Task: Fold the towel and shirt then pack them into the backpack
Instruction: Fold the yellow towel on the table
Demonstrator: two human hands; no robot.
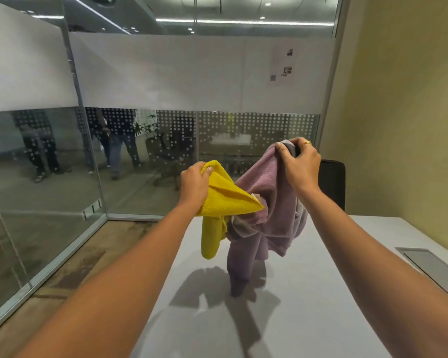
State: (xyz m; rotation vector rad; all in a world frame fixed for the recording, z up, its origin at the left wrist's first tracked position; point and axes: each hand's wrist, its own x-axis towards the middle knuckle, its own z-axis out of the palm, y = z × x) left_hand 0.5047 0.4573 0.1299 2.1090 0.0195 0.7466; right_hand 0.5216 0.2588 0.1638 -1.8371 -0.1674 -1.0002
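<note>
Two cloths held up over one table, one in each hand.

One white table (321,280) fills the lower right, with one dark chair (331,182) at its far edge by the yellow wall. One mauve shirt (274,202) hangs bunched above the table, its long axis close to vertical: the top is gathered at the right hand (299,161) and the lowest end points down and seems to reach the tabletop. One yellow towel (223,200), the shorter piece, hangs just left of the shirt and touches it. One stiff corner points right, into the shirt's folds, while its tail drops straight down, clear of the table. The left hand (193,186) clenches the towel's upper edge, fingers curled round it. The right hand's fingers and thumb pinch the shirt's top. One gold ring (306,143) sits on a right-hand finger.
</note>
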